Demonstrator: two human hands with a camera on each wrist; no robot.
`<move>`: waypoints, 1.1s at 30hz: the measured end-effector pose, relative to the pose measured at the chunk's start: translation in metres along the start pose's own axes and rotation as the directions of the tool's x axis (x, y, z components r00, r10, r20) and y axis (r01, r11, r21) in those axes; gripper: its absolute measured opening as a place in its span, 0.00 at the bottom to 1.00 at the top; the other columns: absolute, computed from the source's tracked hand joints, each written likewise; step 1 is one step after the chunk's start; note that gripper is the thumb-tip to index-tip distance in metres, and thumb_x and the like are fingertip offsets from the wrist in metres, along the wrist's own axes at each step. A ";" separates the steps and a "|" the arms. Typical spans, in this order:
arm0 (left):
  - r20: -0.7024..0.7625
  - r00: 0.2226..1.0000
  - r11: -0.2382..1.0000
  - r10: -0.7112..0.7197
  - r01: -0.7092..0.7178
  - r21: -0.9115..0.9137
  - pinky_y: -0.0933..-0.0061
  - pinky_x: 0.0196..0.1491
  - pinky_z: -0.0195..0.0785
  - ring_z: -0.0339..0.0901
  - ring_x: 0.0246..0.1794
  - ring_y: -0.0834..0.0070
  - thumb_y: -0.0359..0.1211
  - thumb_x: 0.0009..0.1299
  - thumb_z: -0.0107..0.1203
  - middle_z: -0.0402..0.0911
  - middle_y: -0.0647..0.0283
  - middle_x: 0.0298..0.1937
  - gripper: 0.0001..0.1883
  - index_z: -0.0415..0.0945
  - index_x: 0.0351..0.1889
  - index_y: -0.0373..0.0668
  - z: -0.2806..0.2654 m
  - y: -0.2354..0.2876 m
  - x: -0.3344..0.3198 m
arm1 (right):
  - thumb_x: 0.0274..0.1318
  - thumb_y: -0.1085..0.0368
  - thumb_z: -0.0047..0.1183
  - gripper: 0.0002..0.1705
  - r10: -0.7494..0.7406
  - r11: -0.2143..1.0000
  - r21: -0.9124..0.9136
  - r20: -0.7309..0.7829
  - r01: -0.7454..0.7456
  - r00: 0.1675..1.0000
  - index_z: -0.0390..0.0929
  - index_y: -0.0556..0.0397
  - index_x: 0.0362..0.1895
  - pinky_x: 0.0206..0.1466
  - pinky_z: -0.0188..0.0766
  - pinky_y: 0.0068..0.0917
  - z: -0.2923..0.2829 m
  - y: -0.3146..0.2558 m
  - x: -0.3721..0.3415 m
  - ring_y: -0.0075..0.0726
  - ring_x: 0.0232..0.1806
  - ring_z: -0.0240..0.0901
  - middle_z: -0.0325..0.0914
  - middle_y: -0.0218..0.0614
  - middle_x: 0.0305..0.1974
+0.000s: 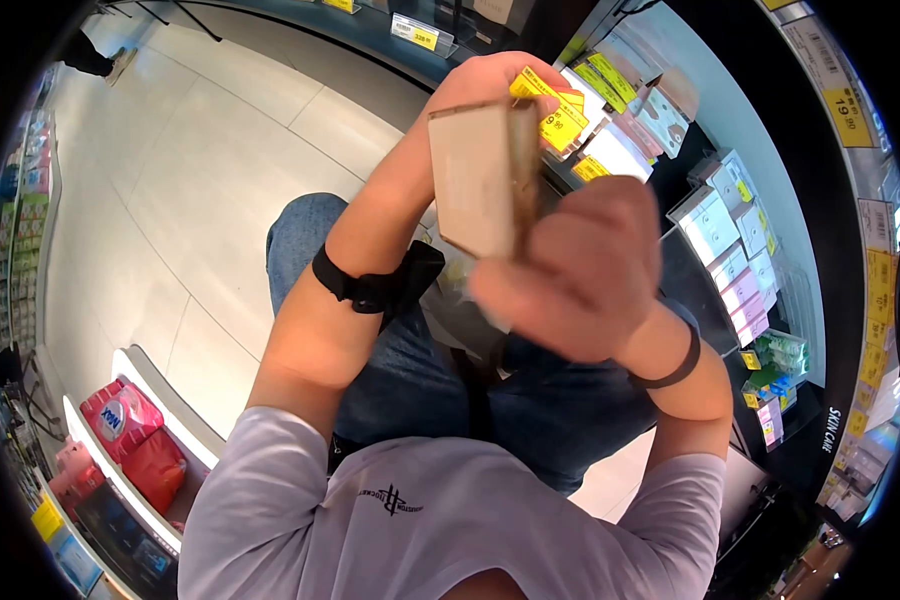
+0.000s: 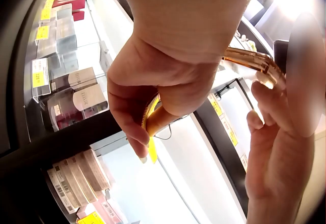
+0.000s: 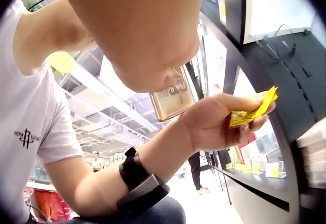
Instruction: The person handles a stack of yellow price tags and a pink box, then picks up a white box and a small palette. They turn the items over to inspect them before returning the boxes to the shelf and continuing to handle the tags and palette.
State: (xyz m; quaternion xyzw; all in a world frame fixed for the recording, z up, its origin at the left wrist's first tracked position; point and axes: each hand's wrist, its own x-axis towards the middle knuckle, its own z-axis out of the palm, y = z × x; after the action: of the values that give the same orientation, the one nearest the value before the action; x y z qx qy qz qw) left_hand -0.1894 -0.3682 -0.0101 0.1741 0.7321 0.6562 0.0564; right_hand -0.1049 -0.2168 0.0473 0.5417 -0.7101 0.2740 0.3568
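My left hand [image 1: 478, 84] pinches several yellow price labels [image 1: 555, 117] between thumb and fingers. In the right wrist view the labels [image 3: 253, 113] stick out past its fingertips. My right hand [image 1: 592, 268], blurred in the head view, holds a flat beige box [image 1: 473, 180] with a clear-looking side, just above the left forearm. Gold-toned edges of this box [image 2: 254, 58] show in the left wrist view, with right-hand fingers right at its end. Part of its printed face [image 3: 174, 99], lettered "Pink", appears in the right wrist view behind the right hand.
Lit shelves with boxed cosmetics [image 1: 710, 225] curve along the right, edged with yellow price tags [image 1: 850, 115]. A low white bin [image 1: 195, 440] with red packs [image 1: 135, 430] stands at left. Another person's leg [image 1: 90, 55] shows far off on the tiled floor [image 1: 230, 180].
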 end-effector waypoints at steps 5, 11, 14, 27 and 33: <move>0.001 0.976 0.973 0.219 -0.219 -0.080 0.77 0.43 0.74 0.79 0.41 0.80 0.35 0.69 0.60 0.83 0.61 0.44 0.14 0.79 0.50 0.39 -0.009 -0.005 -0.002 | 0.20 0.65 0.62 0.16 0.150 0.989 -0.014 -0.027 -0.150 0.988 0.76 0.42 0.25 0.30 0.58 0.31 -0.010 0.032 -0.005 0.36 0.25 0.65 0.64 0.27 0.25; -0.088 0.972 0.948 0.219 -0.191 0.253 0.77 0.46 0.72 0.78 0.41 0.79 0.32 0.68 0.59 0.83 0.63 0.41 0.12 0.78 0.47 0.39 -0.001 0.007 -0.011 | 0.33 0.73 0.65 0.18 0.434 0.897 0.033 0.125 -0.441 0.892 0.65 0.47 0.24 0.29 0.58 0.28 -0.010 0.037 -0.014 0.37 0.23 0.62 0.63 0.31 0.22; -0.092 0.981 0.897 0.168 -0.113 0.427 0.76 0.43 0.72 0.78 0.39 0.78 0.28 0.66 0.58 0.83 0.62 0.39 0.12 0.78 0.47 0.38 0.000 0.021 -0.014 | 0.44 0.71 0.64 0.15 0.627 0.715 0.207 0.233 -0.668 0.743 0.68 0.50 0.27 0.27 0.55 0.22 -0.009 0.034 -0.013 0.31 0.22 0.59 0.63 0.29 0.22; -0.165 0.975 0.904 0.151 -0.068 0.422 0.58 0.44 0.72 0.78 0.39 0.48 0.35 0.67 0.54 0.81 0.47 0.36 0.12 0.78 0.45 0.41 -0.004 0.024 -0.019 | 0.67 0.59 0.43 0.14 0.535 -0.589 0.706 0.706 -0.394 0.464 0.72 0.56 0.44 0.29 0.50 0.21 -0.025 0.030 -0.009 0.15 0.16 0.50 0.55 0.15 0.15; -0.176 0.974 0.941 0.139 -0.074 0.331 0.59 0.44 0.72 0.78 0.40 0.49 0.33 0.66 0.56 0.82 0.49 0.36 0.12 0.78 0.46 0.42 -0.009 0.021 -0.024 | 0.66 0.57 0.45 0.20 0.611 -0.521 0.723 0.687 -0.454 0.392 0.68 0.57 0.55 0.30 0.50 0.18 -0.017 0.011 -0.011 0.12 0.17 0.49 0.60 0.14 0.19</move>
State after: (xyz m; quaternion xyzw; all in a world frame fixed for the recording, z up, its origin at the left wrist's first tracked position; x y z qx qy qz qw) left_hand -0.1658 -0.3829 0.0078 0.1547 0.8208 0.5437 -0.0814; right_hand -0.1099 -0.1950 0.0485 0.1000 -0.4355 0.8417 -0.3032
